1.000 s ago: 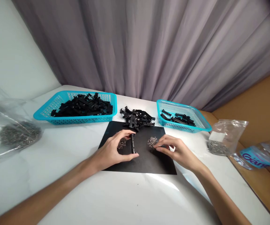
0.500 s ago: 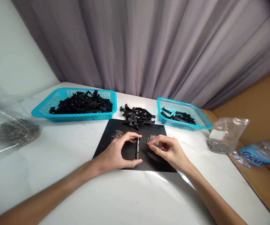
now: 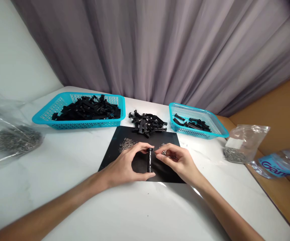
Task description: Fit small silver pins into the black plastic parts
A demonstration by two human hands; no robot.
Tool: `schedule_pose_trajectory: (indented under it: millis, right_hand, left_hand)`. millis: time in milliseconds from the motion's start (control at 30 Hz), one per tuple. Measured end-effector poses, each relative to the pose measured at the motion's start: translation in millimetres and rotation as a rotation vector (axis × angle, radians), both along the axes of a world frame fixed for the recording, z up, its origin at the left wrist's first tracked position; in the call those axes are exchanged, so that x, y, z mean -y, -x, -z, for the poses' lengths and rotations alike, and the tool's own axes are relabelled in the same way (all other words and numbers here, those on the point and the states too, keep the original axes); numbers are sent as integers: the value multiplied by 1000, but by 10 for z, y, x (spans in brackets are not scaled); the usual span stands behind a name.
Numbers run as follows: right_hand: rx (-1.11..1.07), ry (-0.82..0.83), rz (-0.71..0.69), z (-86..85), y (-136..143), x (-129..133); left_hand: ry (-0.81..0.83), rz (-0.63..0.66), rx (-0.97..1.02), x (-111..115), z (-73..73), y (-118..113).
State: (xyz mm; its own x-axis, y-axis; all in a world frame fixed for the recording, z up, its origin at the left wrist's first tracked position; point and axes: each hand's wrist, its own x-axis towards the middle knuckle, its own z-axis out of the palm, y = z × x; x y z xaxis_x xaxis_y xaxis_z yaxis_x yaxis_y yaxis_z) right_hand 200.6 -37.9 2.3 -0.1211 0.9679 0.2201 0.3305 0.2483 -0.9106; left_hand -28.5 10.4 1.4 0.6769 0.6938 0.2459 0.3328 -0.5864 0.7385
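Between the thumb and fingers of my left hand (image 3: 124, 165) a narrow black plastic part (image 3: 149, 160) is held by its two ends, over the black mat (image 3: 139, 135). My right hand (image 3: 177, 159) is just right of that part, fingertips pinched together near its upper end. Whatever the pinch holds is too small to make out. A pile of small metal pieces (image 3: 126, 144) lies on the mat beyond my left hand. Another small metal pile (image 3: 163, 149) is partly hidden behind my right fingers.
Beyond the mat lies a heap of black plastic parts (image 3: 147, 123). Blue baskets with similar parts stand at left (image 3: 84, 125) and right (image 3: 197, 134). Clear bags of metal pieces lie far left (image 3: 17, 139) and right (image 3: 235, 154), by a plastic bottle (image 3: 280, 164).
My right hand has moved left, closer to the black plastic part. My left hand, still holding the part, has shifted slightly right.
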Motion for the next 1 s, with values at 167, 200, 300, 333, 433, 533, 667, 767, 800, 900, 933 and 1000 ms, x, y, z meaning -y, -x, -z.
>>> schedule_pose_trajectory:
  millis: [167,200,300,333,433,533,667,767,800,900,933,1000]
  right_hand:
    - [3,16,38,10,-15,-5]
    - [16,6,40,5,-16,-7]
    - [77,-50,17,-16,-20,-13]
    - [94,-62,9,-21,-22,-16]
    - [111,-40,33,-14,-36,-25]
    - [114,12,78,8,-58,-32]
    - [121,46,67,17,-79,-25]
    - [114,55,55,8,-78,-2]
    - [119,54,49,5,-76,7]
    - [147,39,41,5,-73,22]
    - [154,27,42,8,-74,22]
    - [192,-43,58,17,-75,13]
  left_hand:
    - [-4,-10,-9,2,-2,-2]
    - [-3,-13,-10,2,-4,-2]
    - [5,-16,-10,1,-9,-5]
    - [8,-17,-11,-1,-10,-6]
    - [18,-20,-21,-7,-12,-8]
    - [42,-26,-32,-10,-18,-7]
    - [92,-33,-59,-7,-28,0]
    - [119,-39,-77,-5,-31,6]
    - [121,-39,-79,-5,-32,7]
    - [119,-33,-75,-9,-30,8]
    - [121,-32,-75,-12,-28,8]
    - [126,-29,-74,-18,-21,8]
